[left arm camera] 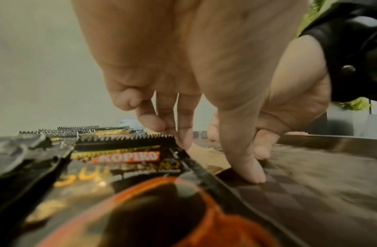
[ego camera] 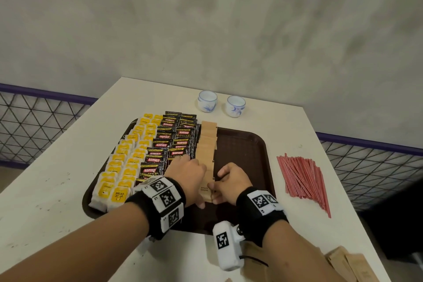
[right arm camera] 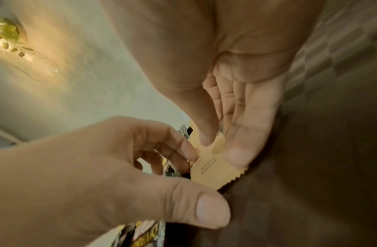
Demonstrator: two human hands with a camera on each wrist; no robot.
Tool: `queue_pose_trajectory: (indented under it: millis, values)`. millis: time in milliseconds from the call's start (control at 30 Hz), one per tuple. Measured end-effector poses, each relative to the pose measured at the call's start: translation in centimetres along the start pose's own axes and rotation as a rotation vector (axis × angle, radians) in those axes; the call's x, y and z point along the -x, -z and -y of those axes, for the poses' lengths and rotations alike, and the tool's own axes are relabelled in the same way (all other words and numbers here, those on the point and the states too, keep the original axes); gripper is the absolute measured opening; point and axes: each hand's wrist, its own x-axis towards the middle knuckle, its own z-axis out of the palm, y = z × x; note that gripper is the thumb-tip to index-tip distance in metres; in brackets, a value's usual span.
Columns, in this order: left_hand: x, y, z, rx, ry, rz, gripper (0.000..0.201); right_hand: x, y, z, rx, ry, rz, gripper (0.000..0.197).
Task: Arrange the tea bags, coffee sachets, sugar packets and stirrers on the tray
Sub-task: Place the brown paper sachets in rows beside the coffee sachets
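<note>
On the brown tray point(ego camera: 242, 151) lie two columns of yellow tea bags point(ego camera: 123, 167), two of black Kopiko coffee sachets point(ego camera: 169, 142) and one row of tan sugar packets point(ego camera: 207, 144). Both hands meet at the near end of that row. My right hand point(ego camera: 215, 191) pinches the nearest sugar packet point(right arm camera: 212, 170) between thumb and fingers, low over the tray. My left hand point(ego camera: 199, 181) touches that packet's left edge with its fingertips point(left arm camera: 183, 143), its thumb down on the tray. Red striped stirrers point(ego camera: 302, 176) lie loose on the table right of the tray.
Two white-and-blue cups point(ego camera: 207, 101) point(ego camera: 235, 105) stand behind the tray. More tan sugar packets point(ego camera: 350, 265) lie on the table at the near right corner. The tray's right half is bare. The table drops off at its left and right edges.
</note>
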Motion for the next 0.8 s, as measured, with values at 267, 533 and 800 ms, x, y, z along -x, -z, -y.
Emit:
queue_pose_trajectory:
  millis: [267,533,800]
  values:
    - [-0.3,0.1,-0.1,-0.013,0.016,-0.003,0.069,2.0,2.8,0.0,-0.062,0.023,0.010,0.031]
    - [-0.1,0.0,0.1,-0.020,0.039,-0.019,0.069,2.3,0.7,0.4,-0.119,0.038,0.051,0.048]
    - [0.6,0.4,-0.2,0.083,0.047,-0.121,0.072,8.3,8.4,-1.5,-0.081,0.221,-0.079,0.039]
